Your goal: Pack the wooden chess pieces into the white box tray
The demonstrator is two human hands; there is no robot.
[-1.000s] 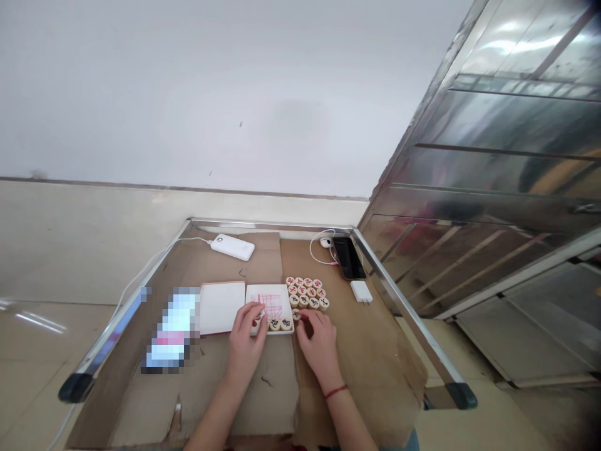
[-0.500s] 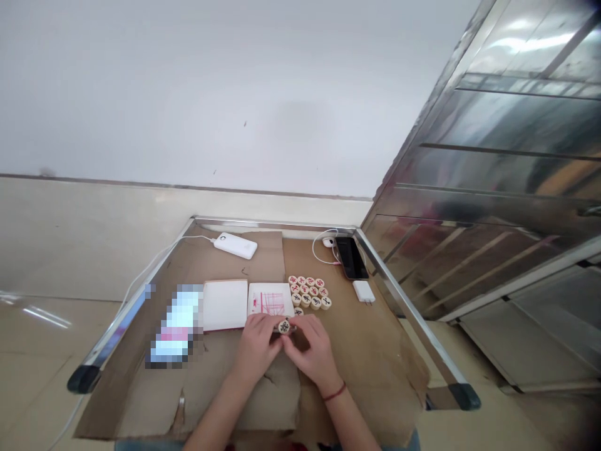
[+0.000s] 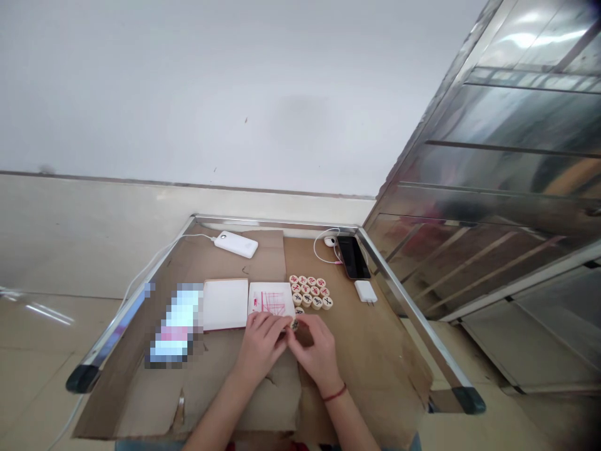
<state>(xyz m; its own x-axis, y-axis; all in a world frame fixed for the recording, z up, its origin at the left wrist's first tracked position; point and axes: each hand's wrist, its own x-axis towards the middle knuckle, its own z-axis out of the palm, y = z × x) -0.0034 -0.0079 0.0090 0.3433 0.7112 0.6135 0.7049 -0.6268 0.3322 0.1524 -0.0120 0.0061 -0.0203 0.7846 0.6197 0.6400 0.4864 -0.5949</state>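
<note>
Table (image 3: 375, 360): metal-rimmed, cardboard on top; its far edge is nr the wall (image 3: 188, 125).
White box (image 3: 225, 304): lies open, approx. mid-table; R half shows a pink grid (image 3: 273, 303), its nr edge partly hidden from us by our hands.
Pixelated patch (image 3: 176, 329): twd table's L edge, just beside the box; we can't tell what's under it.
L hand (image 3: 263, 341): over box's nr R corner; fingers curled, tips pinching a chess piece (image 3: 295, 324).
R hand (image 3: 315, 347): facing it; thumb + index closed on same piece; red cord (image 3: 335, 393) on wrist.
Black phone (image 3: 354, 257): nr table's far R corner.
Power bank (image 3: 236, 244): white, nr far edge, twd L corner.
Charger (image 3: 365, 291): white, nr R edge, on phone's nr side.
Other pieces (image 3: 317, 302): just R of box; 2 rows red, 1 row black, 1 extra black nr our hands.
Held piece: upright btwn our fingertips, by box's nr R corner.
</note>
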